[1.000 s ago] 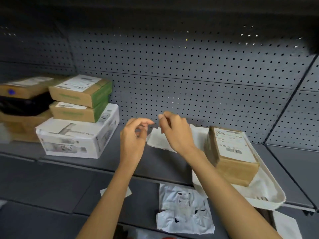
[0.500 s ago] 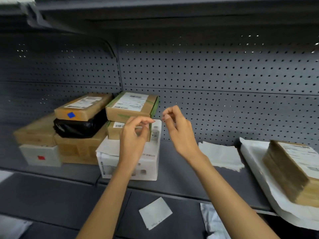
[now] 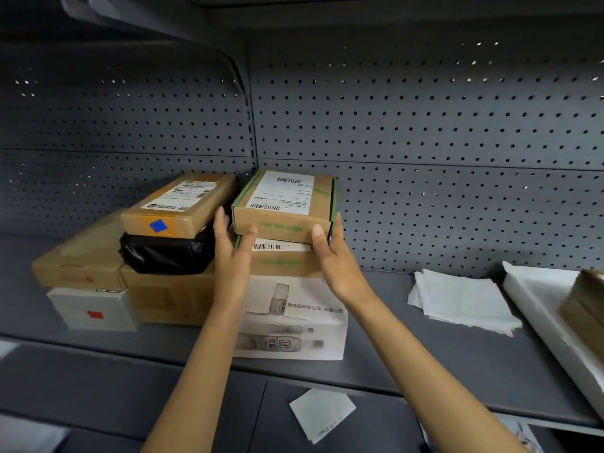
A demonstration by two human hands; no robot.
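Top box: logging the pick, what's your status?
Left grip, right grip flat against top box sides. Sits on second box. Black bag close by left grip.

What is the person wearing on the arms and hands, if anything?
The left forearm and the right forearm are bare, and no sleeve shows down to the frame edge. The left hand and the right hand wear no gloves. I see no ring, watch, bracelet or marking.
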